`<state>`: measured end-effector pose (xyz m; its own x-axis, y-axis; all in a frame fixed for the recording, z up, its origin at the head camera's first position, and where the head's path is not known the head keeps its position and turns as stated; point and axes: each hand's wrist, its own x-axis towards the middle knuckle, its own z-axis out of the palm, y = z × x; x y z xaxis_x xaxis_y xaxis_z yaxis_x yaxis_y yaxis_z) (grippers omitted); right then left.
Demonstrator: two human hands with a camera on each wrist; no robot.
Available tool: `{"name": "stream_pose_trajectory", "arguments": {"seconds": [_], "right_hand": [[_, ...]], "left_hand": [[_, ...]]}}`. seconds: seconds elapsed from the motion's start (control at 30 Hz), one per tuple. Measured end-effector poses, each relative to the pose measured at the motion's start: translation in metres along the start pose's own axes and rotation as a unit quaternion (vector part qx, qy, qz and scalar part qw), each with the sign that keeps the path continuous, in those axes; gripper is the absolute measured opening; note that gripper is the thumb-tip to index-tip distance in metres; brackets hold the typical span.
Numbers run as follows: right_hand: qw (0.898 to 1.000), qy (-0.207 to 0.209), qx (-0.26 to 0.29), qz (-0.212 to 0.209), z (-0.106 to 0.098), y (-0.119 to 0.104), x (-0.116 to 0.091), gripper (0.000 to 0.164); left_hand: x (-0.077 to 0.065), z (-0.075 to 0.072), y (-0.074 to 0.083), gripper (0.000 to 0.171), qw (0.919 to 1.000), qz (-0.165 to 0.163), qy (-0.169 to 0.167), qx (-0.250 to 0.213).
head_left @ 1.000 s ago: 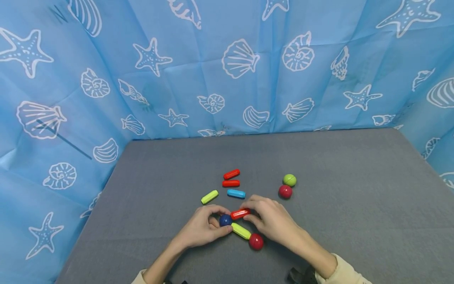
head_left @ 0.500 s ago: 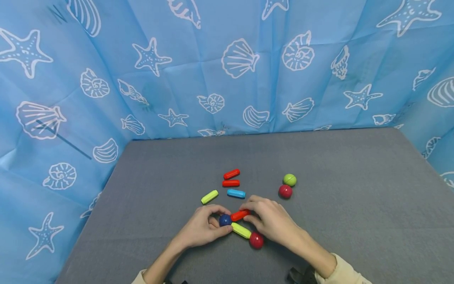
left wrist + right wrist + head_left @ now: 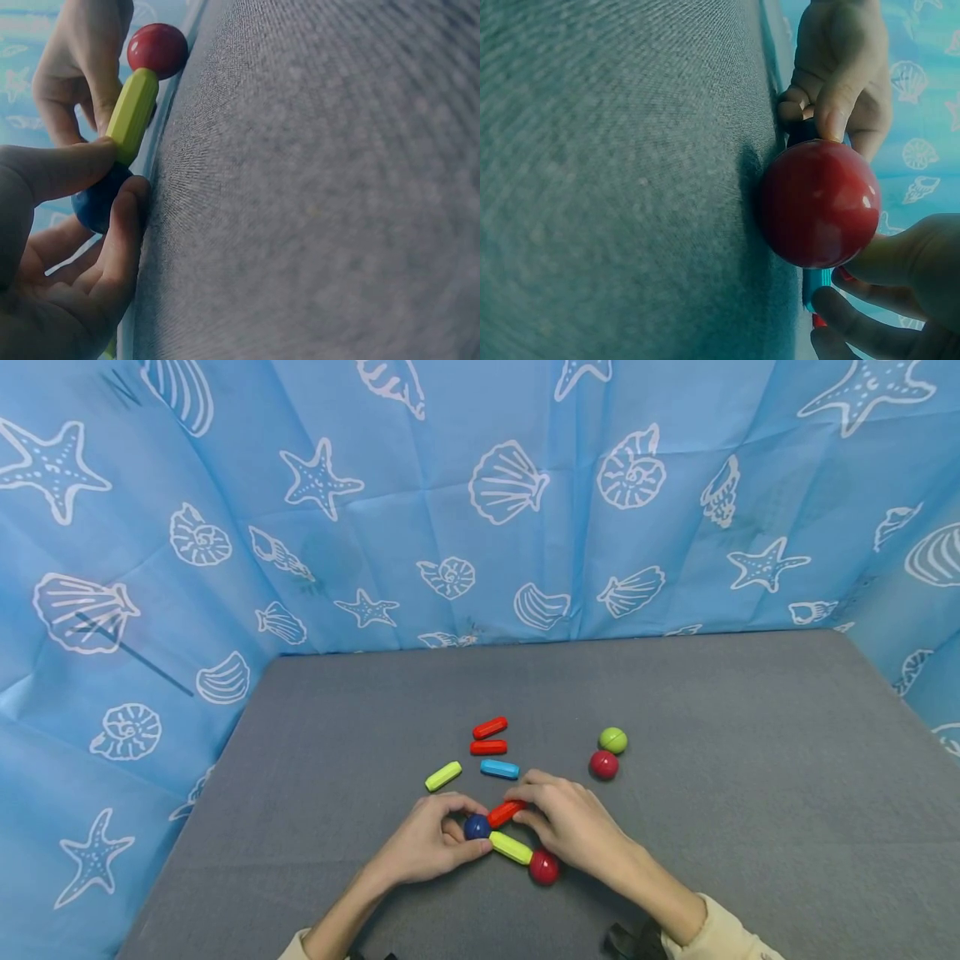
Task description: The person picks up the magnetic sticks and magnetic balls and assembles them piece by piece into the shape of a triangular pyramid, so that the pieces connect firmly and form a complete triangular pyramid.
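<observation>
My left hand (image 3: 433,839) grips a dark blue ball (image 3: 477,827) between thumb and fingers; the left wrist view shows the blue ball (image 3: 101,199) under the fingertips. A yellow-green rod (image 3: 512,847) joins that ball to a red ball (image 3: 543,867), which looms large in the right wrist view. My right hand (image 3: 573,818) pinches a red rod (image 3: 505,813) whose near end meets the blue ball. The two rods spread from the blue ball at an angle.
Beyond the hands on the grey table (image 3: 720,735) lie two red rods (image 3: 489,747), a light blue rod (image 3: 499,769) and a yellow-green rod (image 3: 443,777). A green ball (image 3: 612,741) touches another red ball (image 3: 603,765). A blue shell-patterned curtain (image 3: 450,510) stands behind.
The right hand has shifted slightly left, and the far end of the red rod has tilted away from me. The red ball with its yellow-green rod has moved slightly. The left hand stays put.
</observation>
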<state>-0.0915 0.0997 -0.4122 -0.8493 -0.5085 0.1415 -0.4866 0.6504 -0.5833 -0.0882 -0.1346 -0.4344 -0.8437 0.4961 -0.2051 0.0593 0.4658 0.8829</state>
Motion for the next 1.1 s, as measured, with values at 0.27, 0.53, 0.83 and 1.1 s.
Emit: {"name": "stream_pose_trajectory", "arguments": {"seconds": [0.27, 0.53, 0.83, 1.1], "right_hand": [[1.0, 0.003, 0.001, -0.006, 0.001, 0.001, 0.002, 0.021], [0.999, -0.024, 0.027, 0.006, -0.009, 0.004, 0.009, 0.027], [0.999, 0.026, -0.014, 0.038, -0.025, 0.009, 0.04, 0.029], [0.997, -0.035, -0.029, 0.067, -0.013, 0.009, 0.057, 0.028]], "left_hand": [[0.0, -0.001, 0.001, 0.036, 1.0, -0.007, 0.002, 0.006], [0.001, -0.001, 0.0, 0.034, 0.9999, -0.011, -0.001, -0.006], [0.001, -0.002, -0.001, 0.032, 0.9997, -0.019, 0.005, -0.018], [0.002, -0.001, -0.001, 0.029, 0.9996, -0.025, 0.003, -0.011]]}}
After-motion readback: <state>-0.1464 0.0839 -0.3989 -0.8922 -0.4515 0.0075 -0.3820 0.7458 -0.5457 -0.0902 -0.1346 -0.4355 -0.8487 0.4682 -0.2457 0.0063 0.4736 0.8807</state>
